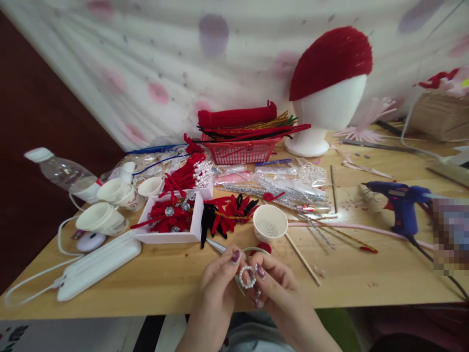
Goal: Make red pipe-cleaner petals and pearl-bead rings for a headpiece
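A small ring of white pearl beads (pixel 247 277) is pinched between my two hands, just over the table's front edge. My left hand (pixel 219 281) grips its left side with thumb and forefinger. On the other side, the thumb and fingers of my right hand (pixel 280 283) hold it. Behind the hands stands a white paper cup (pixel 270 222) with small pale pieces inside. A round red piece (pixel 264 248) and the rim of a container partly show behind my fingers. A pointed metal blade (pixel 216 245) lies left of them.
A white box (pixel 170 237) of red pieces, paper cups (pixel 100 218) and a power strip (pixel 98 266) are left. A red basket (pixel 240 151) and foam head (pixel 331 105) with red cap stand behind. A blue glue gun (pixel 403 205) and wooden stick (pixel 303 259) lie right.
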`<control>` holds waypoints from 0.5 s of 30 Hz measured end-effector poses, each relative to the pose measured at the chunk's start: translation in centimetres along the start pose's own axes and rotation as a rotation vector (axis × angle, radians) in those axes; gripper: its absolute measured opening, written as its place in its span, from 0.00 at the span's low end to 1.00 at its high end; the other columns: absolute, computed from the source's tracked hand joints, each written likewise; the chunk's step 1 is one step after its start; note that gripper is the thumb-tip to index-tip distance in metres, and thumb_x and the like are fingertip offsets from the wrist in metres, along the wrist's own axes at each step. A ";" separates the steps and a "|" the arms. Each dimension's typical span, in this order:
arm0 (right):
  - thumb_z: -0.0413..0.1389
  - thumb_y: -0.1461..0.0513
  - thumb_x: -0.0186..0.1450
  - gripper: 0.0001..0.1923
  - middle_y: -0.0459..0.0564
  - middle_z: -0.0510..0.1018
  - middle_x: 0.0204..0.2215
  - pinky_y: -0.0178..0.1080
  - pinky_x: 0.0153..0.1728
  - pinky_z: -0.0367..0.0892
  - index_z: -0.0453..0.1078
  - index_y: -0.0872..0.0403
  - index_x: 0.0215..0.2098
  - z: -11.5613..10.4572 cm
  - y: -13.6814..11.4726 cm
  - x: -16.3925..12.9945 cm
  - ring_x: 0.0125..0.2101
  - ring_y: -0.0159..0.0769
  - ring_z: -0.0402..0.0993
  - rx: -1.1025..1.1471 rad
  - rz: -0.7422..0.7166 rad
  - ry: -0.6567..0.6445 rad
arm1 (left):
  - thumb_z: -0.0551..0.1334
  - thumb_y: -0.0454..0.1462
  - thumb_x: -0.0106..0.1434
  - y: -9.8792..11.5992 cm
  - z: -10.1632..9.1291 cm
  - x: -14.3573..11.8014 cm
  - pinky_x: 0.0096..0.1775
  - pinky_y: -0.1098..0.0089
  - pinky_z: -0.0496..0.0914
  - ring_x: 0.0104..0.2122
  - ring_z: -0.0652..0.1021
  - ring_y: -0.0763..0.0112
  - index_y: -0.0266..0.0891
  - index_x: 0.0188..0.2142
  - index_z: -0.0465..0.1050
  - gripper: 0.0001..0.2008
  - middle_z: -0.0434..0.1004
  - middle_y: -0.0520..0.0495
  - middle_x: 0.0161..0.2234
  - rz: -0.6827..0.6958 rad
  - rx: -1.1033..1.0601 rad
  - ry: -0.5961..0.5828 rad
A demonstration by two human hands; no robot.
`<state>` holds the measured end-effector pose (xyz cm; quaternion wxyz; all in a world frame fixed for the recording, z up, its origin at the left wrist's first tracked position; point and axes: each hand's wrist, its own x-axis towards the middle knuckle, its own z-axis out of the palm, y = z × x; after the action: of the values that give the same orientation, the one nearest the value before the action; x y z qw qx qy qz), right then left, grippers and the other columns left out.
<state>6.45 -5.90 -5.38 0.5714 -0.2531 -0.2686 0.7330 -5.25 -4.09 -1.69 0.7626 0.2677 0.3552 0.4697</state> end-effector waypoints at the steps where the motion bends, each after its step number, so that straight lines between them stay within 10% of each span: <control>1: 0.66 0.53 0.64 0.16 0.43 0.68 0.22 0.25 0.21 0.54 0.73 0.56 0.28 0.0 -0.1 0.1 0.20 0.22 0.56 -0.005 0.001 0.002 | 0.71 0.50 0.56 0.0 0.1 0.1 0.27 0.72 0.64 0.25 0.66 0.73 0.36 0.19 0.69 0.23 0.63 0.52 0.25 0.003 -0.009 0.008; 15: 0.68 0.51 0.60 0.19 0.42 0.69 0.22 0.29 0.23 0.54 0.69 0.55 0.30 1.9 -4.7 1.7 0.20 0.24 0.58 -0.117 -0.025 0.069 | 0.74 0.45 0.53 2.9 2.6 1.7 0.29 0.73 0.64 0.25 0.68 0.75 0.35 0.22 0.73 0.18 0.64 0.53 0.28 -0.031 -0.019 -0.022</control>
<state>8.06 -3.52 -0.92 0.5736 -0.3077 -0.2944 0.6997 -4.22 -1.50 1.52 0.7761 0.2600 0.3463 0.4584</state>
